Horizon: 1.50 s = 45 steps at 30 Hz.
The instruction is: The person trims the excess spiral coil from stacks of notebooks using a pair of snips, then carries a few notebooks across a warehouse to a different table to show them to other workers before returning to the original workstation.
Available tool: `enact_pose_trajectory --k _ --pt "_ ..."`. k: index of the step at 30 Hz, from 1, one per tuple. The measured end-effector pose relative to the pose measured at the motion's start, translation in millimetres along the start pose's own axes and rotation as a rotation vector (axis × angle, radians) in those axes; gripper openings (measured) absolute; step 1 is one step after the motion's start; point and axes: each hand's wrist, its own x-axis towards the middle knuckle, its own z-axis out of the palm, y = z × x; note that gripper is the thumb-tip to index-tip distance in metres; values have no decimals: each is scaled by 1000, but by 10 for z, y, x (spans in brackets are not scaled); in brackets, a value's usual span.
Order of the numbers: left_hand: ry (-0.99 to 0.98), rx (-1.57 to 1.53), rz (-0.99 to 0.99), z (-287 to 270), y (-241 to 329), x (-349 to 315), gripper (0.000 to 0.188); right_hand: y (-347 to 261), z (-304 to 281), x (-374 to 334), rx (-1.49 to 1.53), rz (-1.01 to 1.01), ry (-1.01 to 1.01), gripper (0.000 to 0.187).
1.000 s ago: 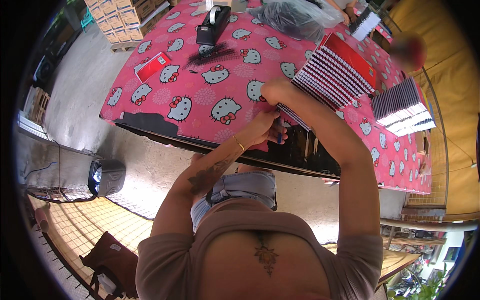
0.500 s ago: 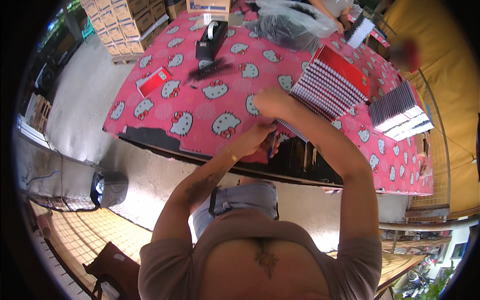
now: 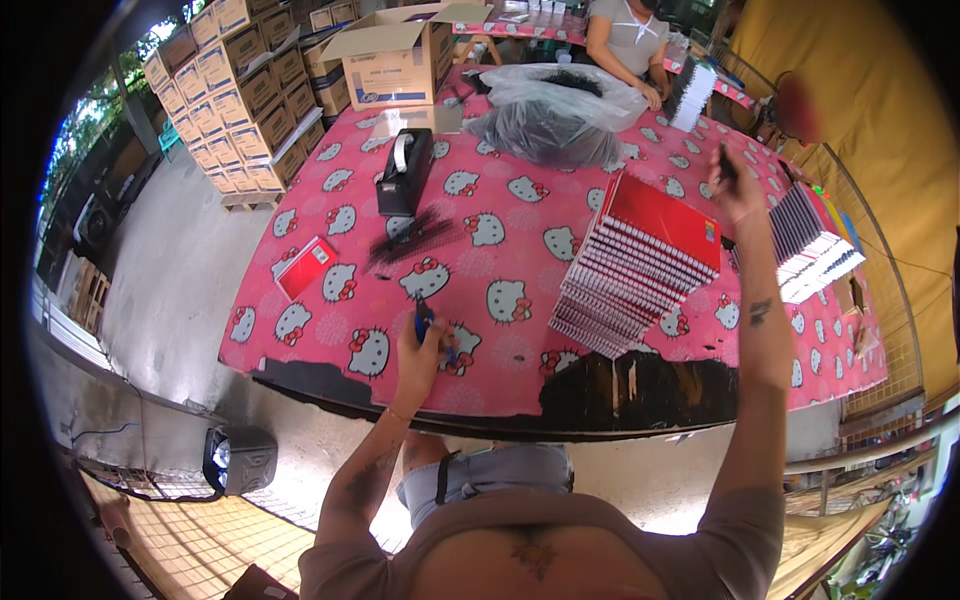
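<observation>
My left hand [image 3: 424, 348] is closed around blue-handled pliers [image 3: 425, 318], their dark jaws pointing away from me over the pink table cover. My right hand [image 3: 738, 192] reaches far out at the right, closed on a small dark object [image 3: 727, 163] whose kind I cannot make out. Between the hands stands a tall stack of red-covered spiral notebooks [image 3: 655, 235], white page edges and bindings facing me. Beyond the left hand lie loose black binding coils [image 3: 415, 238]. A small red notebook [image 3: 305, 267] rests farther left.
A black tape dispenser [image 3: 405, 172], an open carton [image 3: 393, 75] and a clear bag of black material [image 3: 550, 125] stand farther back. Another notebook stack [image 3: 808, 245] is at the right. A person [image 3: 630, 45] works across the table. Boxes [image 3: 230, 100] are piled at left.
My hands were together near the table's front edge; they have parted. The left moved left with the pliers, the right swung out to the far right. The view has tilted up.
</observation>
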Motion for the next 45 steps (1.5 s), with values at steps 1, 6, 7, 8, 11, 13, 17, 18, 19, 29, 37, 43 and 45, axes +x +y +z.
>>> enact_pose_trajectory --k 1,6,7,8,11,13,17,18,19,29,37,43,45 --pt "5 -1 17 34 -40 -9 19 198 -232 174 125 -6 116 14" --pt "53 121 145 129 -50 -72 12 982 -1094 863 291 63 178 14" --pt "71 139 158 150 -58 -63 11 1052 -1129 999 280 78 161 14" --pt "86 156 170 183 -58 -55 11 1065 -1139 1183 255 62 182 15" --pt "130 208 170 272 -26 -45 9 901 -833 1764 249 41 159 21" --pt "206 203 138 231 -19 -104 10 809 -151 2074 256 67 54 42" --pt "158 209 113 298 -5 -43 12 799 -52 2329 303 -4 202 83" --pt "166 225 143 254 -52 -48 12 1022 -45 2290 275 -20 261 82" --pt "176 222 154 267 -39 -44 12 1137 -117 2227 109 -64 167 82" --pt "141 250 164 318 5 -39 12 1982 -186 1806 -1421 -812 219 77" --pt "164 288 160 319 20 -42 13 1799 -42 2153 -1600 -572 28 41" --pt "181 272 151 312 14 -64 14 1480 292 2470 -1299 -494 17 42" --pt "181 292 142 299 19 -72 14 1332 451 2550 -1156 -430 79 43"
